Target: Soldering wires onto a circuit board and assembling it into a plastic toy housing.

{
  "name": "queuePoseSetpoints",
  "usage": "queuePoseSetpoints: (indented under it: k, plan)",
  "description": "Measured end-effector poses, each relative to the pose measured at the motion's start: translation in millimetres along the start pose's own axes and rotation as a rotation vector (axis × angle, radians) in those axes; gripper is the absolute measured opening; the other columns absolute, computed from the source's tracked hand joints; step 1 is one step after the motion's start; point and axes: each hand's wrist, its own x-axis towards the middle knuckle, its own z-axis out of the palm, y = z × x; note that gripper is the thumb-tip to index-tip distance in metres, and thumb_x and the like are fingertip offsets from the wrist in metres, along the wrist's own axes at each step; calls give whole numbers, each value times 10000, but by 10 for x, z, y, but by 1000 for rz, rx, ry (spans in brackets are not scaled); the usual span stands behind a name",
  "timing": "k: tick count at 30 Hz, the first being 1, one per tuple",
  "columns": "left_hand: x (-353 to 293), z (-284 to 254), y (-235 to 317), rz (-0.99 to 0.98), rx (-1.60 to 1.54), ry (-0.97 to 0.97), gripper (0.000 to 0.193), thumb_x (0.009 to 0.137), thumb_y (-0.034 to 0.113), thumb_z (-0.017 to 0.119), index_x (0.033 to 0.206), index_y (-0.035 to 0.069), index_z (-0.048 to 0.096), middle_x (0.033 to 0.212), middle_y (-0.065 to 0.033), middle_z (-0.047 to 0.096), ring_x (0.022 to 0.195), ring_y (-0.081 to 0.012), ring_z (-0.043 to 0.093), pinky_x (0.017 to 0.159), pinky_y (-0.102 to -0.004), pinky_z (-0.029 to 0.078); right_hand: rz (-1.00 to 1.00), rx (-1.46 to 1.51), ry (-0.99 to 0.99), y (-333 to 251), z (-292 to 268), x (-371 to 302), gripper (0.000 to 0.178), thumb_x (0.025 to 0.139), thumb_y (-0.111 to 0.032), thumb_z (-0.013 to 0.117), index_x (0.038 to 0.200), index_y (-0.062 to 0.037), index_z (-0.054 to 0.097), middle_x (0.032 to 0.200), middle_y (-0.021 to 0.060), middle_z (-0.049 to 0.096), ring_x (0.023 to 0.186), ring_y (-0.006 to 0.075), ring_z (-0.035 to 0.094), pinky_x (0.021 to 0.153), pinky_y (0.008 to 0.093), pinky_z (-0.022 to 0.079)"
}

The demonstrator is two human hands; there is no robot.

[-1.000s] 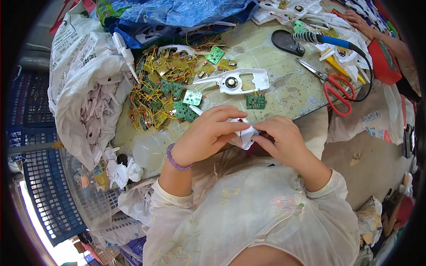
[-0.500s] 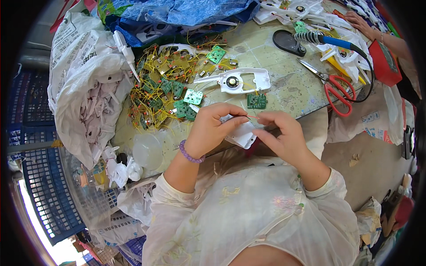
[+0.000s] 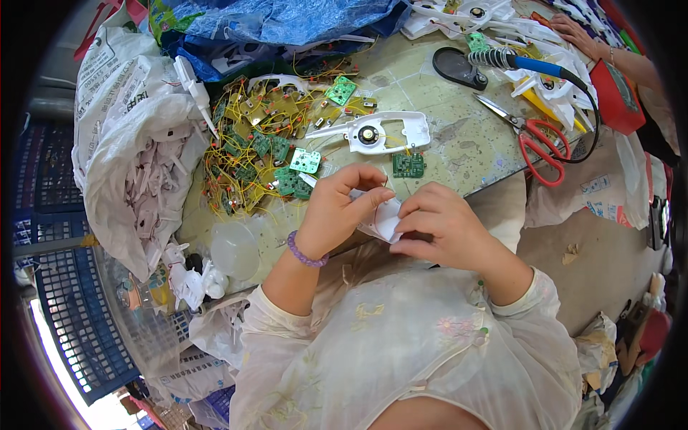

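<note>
Between my hands, near the table's front edge, is a white plastic housing part (image 3: 388, 219). My left hand (image 3: 342, 208), with a purple bead bracelet at the wrist, is closed on its left side, thumb and forefinger pinched near a thin wire. The fingers of my right hand (image 3: 446, 228) grip the part's right edge; its underside is hidden. Just beyond lies a green circuit board (image 3: 408, 165), wired to a white plastic shell (image 3: 417, 127) with a round black speaker (image 3: 368, 135) in it.
To the left are a heap of wired circuit boards (image 3: 251, 161), a white sack (image 3: 132, 107) of plastic parts and a clear round container (image 3: 235, 251). Red-handled scissors (image 3: 542, 147) and a blue soldering iron (image 3: 537, 67) lie right. Another person's hand (image 3: 575, 34) shows far right.
My right hand has come down from the red wire to the white part's right edge, its fingers closing there. My left hand keeps its hold. The view has shifted slightly.
</note>
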Motion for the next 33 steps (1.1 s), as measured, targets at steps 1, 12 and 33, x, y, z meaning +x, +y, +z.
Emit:
queuePoseSetpoints:
  k: [1, 12, 33]
  plan:
    - [1, 13, 19, 1, 1, -1, 140, 840, 89, 689, 954, 8, 680, 870, -31, 675, 804, -92, 595, 706, -240, 476, 0, -1, 1, 19, -13, 5, 125, 737, -130, 716, 795, -59, 630, 822, 75, 627, 790, 270, 588, 676, 373, 471]
    - [47, 22, -27, 289, 271, -34, 94, 761, 68, 736, 839, 21, 713, 832, -54, 636, 835, -155, 576, 759, -269, 437, 332, -489, 219, 293, 13, 176, 295, 725, -135, 712, 968, -54, 568, 908, 105, 614, 858, 310, 574, 721, 402, 460]
    - [345, 221, 72, 602, 804, 84, 105, 680, 30, 704, 769, 33, 648, 943, -90, 667, 1018, -306, 617, 852, -371, 500, 144, -180, 730, 518, -208, 141, 313, 778, -37, 700, 1058, -41, 559, 875, 74, 595, 793, 195, 563, 716, 301, 455]
